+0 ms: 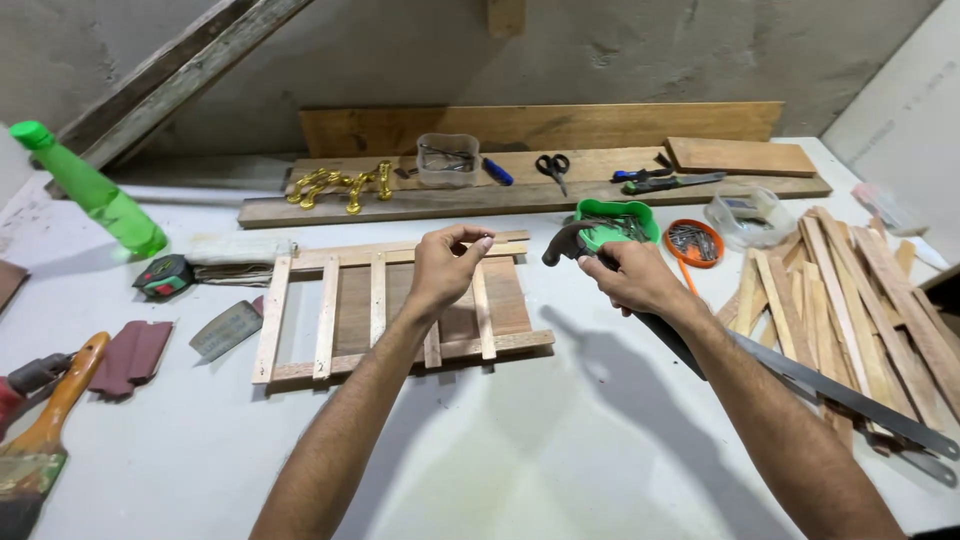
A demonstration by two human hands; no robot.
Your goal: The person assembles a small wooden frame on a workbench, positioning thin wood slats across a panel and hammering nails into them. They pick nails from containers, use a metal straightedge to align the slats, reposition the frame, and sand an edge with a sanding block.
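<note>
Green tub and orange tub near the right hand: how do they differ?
The green tub is deeper and wavy-rimmed; the orange tub is shallow and round. The green tub sits just behind the right hand, partly hidden by the hammer it holds, while the orange tub lies farther right, in full view. The orange tub plainly holds thin nails; the green tub's metal bits are harder to make out. Both are open plastic tubs on the white table.

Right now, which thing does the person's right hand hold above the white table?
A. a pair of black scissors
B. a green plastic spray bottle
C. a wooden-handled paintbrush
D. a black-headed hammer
D: the right hand grips the black-headed hammer beside the green tray of nails.
</note>
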